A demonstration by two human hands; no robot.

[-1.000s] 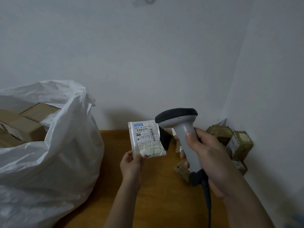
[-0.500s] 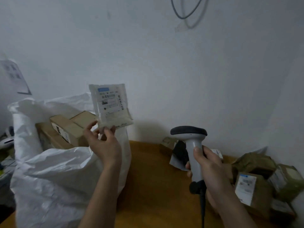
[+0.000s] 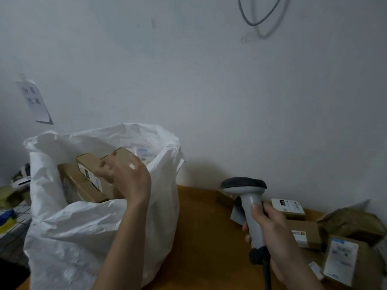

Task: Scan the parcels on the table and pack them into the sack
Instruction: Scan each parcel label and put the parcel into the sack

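Observation:
A big white sack (image 3: 83,227) stands open at the table's left end, with brown cardboard boxes (image 3: 90,170) inside. My left hand (image 3: 127,176) hovers over the sack's mouth, blurred, with loose fingers that hold nothing. The small white labelled packet (image 3: 143,152) lies inside the sack by its far wall. My right hand (image 3: 272,233) grips the handle of a grey barcode scanner (image 3: 245,185), held upright over the table. Several parcels sit at the right: a white-labelled flat box (image 3: 288,206), a brown box (image 3: 305,235) and a taped box with a large label (image 3: 341,260).
The orange-brown table (image 3: 201,237) runs along a white wall and ends in a corner on the right. The scanner's cord (image 3: 267,277) hangs down. A paper note (image 3: 34,101) and a looped cable (image 3: 259,17) are on the wall. Clutter (image 3: 12,195) lies beyond the sack.
My left hand carried the white packet from in front of the scanner leftward to the sack and let it go inside. My view swung left; the scanner stayed in my right hand.

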